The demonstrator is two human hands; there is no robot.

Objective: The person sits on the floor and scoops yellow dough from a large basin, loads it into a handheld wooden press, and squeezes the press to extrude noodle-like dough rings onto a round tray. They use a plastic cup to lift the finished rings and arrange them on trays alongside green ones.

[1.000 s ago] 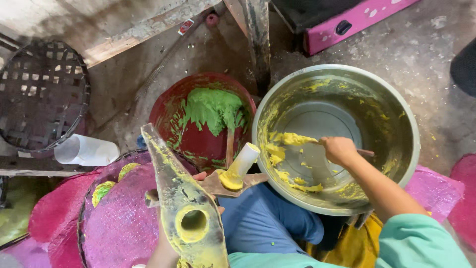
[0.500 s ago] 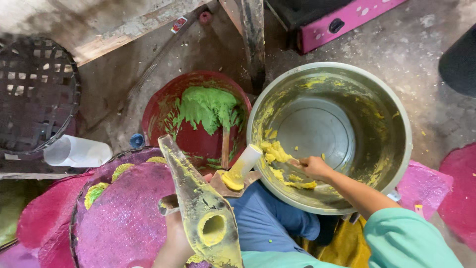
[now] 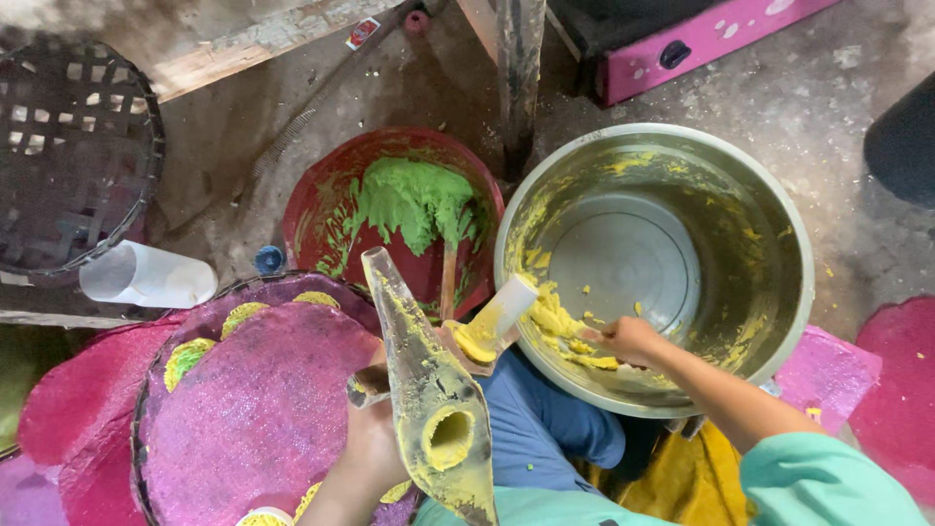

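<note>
Concrete floor; yellow dough (image 3: 565,331) under right hand (image 3: 631,339) in steel bowl (image 3: 779,234).

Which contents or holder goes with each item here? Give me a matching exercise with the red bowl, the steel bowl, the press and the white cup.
Things:
1. red bowl
2. steel bowl
3. press
4. white cup

States:
a. lying on its side on the floor
b. held in the left hand
c. holds green dough
d. holds yellow dough, right hand reaching in

Pairs: 1-c, 2-d, 3-b, 4-a
</note>
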